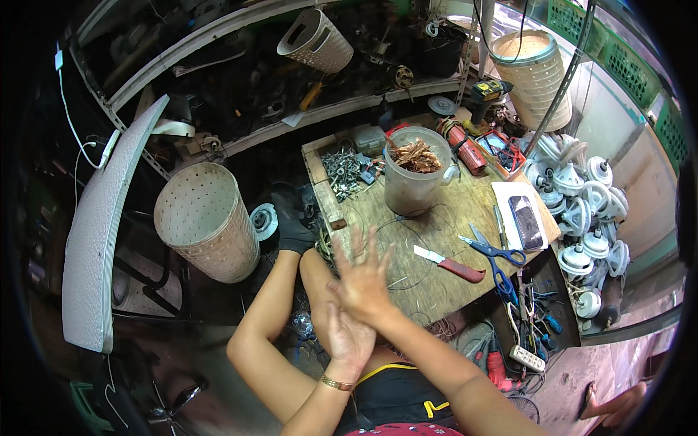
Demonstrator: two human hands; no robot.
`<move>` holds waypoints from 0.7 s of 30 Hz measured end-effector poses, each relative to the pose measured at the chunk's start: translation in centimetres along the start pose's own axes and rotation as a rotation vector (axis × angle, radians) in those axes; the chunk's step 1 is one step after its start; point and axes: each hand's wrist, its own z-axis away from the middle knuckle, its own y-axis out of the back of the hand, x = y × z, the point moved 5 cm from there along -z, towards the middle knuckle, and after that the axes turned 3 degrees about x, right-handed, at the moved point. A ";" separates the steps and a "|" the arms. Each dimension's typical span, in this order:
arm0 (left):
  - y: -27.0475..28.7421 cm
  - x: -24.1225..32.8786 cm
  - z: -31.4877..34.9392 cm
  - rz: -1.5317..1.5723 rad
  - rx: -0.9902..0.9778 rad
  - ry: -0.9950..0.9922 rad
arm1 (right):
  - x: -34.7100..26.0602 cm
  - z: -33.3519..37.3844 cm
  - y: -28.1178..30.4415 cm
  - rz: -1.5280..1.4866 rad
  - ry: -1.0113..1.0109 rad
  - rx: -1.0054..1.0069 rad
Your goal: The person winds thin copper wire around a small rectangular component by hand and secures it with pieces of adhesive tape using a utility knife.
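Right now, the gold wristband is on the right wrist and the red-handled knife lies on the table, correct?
No: the head view shows the gold wristband on the left wrist. The red-handled knife does lie on the table.

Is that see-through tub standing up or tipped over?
Standing up: the tub has its base on the wooden table and its open top upward, with coppery strands poking out.
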 end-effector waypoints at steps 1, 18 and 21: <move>0.1 -0.5 -0.1 -0.026 0.043 0.029 | 1.3 -0.7 0.9 0.139 -0.044 0.031; -20.5 5.6 -23.1 -1.723 0.010 -0.987 | 16.5 8.1 7.2 -0.146 -0.387 0.275; -19.6 4.7 -23.1 -1.861 -0.079 -1.018 | 17.3 8.5 6.0 0.054 -0.400 0.081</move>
